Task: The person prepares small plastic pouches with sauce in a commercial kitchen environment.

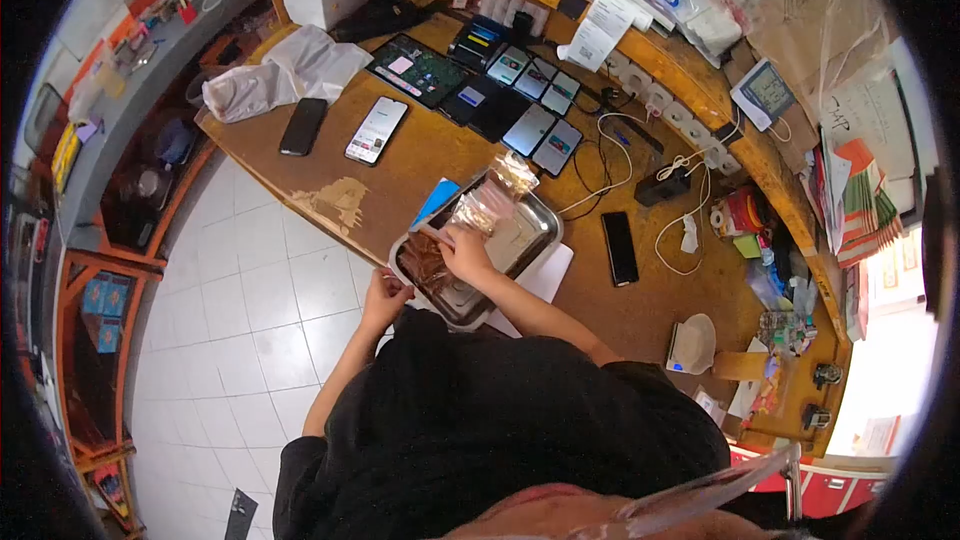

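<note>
Right hand (465, 250) pinches clear bag (487, 205) in metal tray (553, 230) at surface (440, 155) edge.
Clear bag lies across the metal tray over brownish contents, right hand grip clamped on its near end. Left hand (385, 292) sits at the tray's near corner, fingers curled; cannot tell if its grip holds anything. Risk: the tray is right at the edge above the tiled floor (250, 310), so a hard tug on the bag could drag it off and spill it.

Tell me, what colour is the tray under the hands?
The tray is shiny silver metal, seen best in the head view.
</note>
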Demonstrator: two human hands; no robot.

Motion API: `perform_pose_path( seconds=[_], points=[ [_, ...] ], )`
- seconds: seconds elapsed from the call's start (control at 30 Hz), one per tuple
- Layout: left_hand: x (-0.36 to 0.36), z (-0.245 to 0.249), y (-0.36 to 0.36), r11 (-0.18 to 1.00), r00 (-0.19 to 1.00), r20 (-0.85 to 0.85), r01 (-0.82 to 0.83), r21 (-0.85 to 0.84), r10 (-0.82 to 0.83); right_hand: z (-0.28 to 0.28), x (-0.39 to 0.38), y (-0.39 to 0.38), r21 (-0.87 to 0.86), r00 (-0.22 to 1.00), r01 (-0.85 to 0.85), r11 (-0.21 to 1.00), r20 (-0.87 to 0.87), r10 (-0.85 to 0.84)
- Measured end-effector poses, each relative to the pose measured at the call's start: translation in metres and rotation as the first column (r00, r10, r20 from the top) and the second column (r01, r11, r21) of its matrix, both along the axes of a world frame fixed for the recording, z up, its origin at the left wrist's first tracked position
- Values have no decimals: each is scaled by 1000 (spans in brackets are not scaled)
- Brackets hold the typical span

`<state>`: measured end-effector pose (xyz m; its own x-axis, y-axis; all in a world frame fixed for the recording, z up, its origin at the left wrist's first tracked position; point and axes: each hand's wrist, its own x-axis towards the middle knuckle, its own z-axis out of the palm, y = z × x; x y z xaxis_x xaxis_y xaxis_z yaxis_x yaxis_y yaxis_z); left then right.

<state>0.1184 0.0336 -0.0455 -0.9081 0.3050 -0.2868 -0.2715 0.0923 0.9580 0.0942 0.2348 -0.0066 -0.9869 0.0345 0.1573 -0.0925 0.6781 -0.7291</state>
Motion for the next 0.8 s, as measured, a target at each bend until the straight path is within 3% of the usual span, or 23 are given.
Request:
perform_pose_path(
  seconds=[0.07, 0.13, 0.17, 0.2, 0.23, 0.3, 0.37, 0.4, 0.43, 0.5, 0.57, 0.63, 0.7, 0.77, 0.8],
  points=[
    [-7, -1, -4, 999, 998, 35, 44, 15, -45, 11, -1, -3, 4, 999, 37, 999, -6, -37],
    [-6, 18, 0, 965, 979, -187, 25, -261, -75, 13, 6, -5, 16, 996, 91, 996, 1, -91],
    [-8, 31, 1, 965, 979, -182, 45, -257, -95, 14, 10, -7, 20, 994, 111, 994, 7, -111],
    [-11, 47, 3, 928, 884, -440, -21, -372, -157, 23, 16, -10, -110, 997, 71, 991, -31, -75],
    [-15, 56, 5, 884, 716, -655, -118, -452, -240, 27, 22, -13, -237, 996, 26, 971, -75, -45],
    [-26, 59, 10, 924, 718, -636, 23, -382, -281, 21, 28, -15, -254, 991, 24, 967, -121, -56],
    [-38, 65, 20, 903, 540, -745, 70, -424, -392, 13, 32, -15, -268, 997, -42, 962, -78, 22],
    [-40, 47, 25, 870, 536, -713, 87, -486, -452, -4, 32, -11, -70, 992, -38, 997, -127, 29],
    [-39, 39, 30, 867, 525, -713, 106, -487, -465, -3, 31, -14, -71, 992, -15, 997, -128, 6],
    [-38, 32, 41, 779, 589, -602, 76, -622, -538, 2, 26, -15, -109, 982, 147, 983, -99, -158],
    [-41, 33, 47, 755, 588, -575, 95, -649, -568, 9, 27, -11, -143, 983, 131, 981, -108, -147],
    [-44, 47, 50, 677, 603, -483, 133, -724, -635, 33, 31, -10, -1, 965, 216, 976, -153, -213],
    [-42, 55, 53, 715, 579, -559, 63, -696, -594, 25, 39, -8, 41, 957, 277, 960, -99, -272],
    [-39, 59, 61, 754, 553, -634, -15, -657, -541, 9, 41, -10, 71, 834, 523, 850, -249, -492],
    [-36, 57, 64, 648, 540, -552, -15, -761, -636, 2, 40, -12, -59, 845, 500, 864, -186, -502]
  ],
)
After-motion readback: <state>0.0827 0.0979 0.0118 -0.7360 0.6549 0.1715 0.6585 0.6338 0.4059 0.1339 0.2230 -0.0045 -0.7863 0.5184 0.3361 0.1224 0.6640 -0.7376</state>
